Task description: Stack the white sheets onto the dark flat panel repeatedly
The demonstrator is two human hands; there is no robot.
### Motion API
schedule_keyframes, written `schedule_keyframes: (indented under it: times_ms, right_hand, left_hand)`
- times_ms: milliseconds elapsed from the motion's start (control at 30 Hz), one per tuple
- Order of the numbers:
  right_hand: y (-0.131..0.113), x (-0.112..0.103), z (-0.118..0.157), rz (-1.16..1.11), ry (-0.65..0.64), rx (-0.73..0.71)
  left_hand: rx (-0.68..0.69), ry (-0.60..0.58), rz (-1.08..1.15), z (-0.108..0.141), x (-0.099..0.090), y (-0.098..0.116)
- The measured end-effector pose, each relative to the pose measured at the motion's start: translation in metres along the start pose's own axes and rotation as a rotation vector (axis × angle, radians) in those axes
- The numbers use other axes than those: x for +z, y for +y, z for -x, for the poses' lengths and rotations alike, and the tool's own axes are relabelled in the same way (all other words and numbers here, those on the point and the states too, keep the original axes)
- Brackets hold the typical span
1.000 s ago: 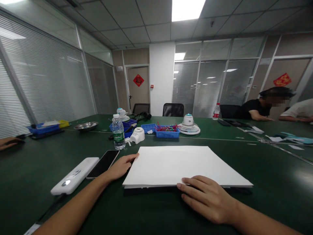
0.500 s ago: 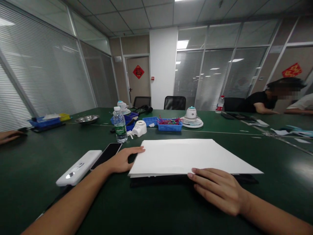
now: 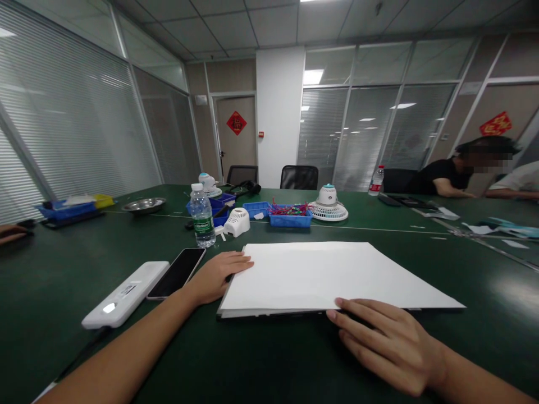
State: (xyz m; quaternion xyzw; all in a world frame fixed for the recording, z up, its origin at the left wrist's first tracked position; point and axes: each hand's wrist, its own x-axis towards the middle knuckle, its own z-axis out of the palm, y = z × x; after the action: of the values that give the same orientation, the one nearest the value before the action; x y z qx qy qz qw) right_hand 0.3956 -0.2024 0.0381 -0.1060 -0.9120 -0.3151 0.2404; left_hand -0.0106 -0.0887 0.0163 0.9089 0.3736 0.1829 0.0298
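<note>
A stack of white paper sheets (image 3: 324, 275) lies on the table in front of me, with a thin dark edge showing beneath it. My left hand (image 3: 221, 276) rests at its left edge, fingers stretched over the top sheet; its thumb is hidden. Along the near edge, my right hand (image 3: 389, 339) has its fingers extended, the fingertips touching the paper's front edge. Left of my left hand lie a black-screened phone (image 3: 179, 273) and a white oblong device (image 3: 126, 294) with a cable.
Beyond the paper stand a water bottle (image 3: 202, 219), a white plastic housing (image 3: 237, 222), a blue tray of coloured wires (image 3: 290, 217) and a small white fan (image 3: 329, 205). A metal dish (image 3: 144, 206) sits farther left. Another person (image 3: 446, 174) sits at the right.
The white sheets now cover most of the dark thing beneath, which stuck out at the front before. My left fingers lie farther over the paper, and my right hand has shifted slightly nearer me.
</note>
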Motion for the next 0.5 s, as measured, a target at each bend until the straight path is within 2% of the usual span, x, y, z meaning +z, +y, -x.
schedule_keyframes:
  times_ms: [167,367,500]
  right_hand:
    - [-0.002,0.006,0.006,0.015,-0.023,0.017]
    - [0.002,0.026,0.016,0.013,0.001,0.155]
    - [-0.001,0.033,0.015,0.023,0.004,0.209]
  left_hand:
    - [0.024,-0.002,-0.048,0.001,-0.002,0.004]
    - [0.035,0.029,-0.019,0.004,-0.001,0.006]
    - [0.042,0.001,-0.043,0.006,-0.002,0.005]
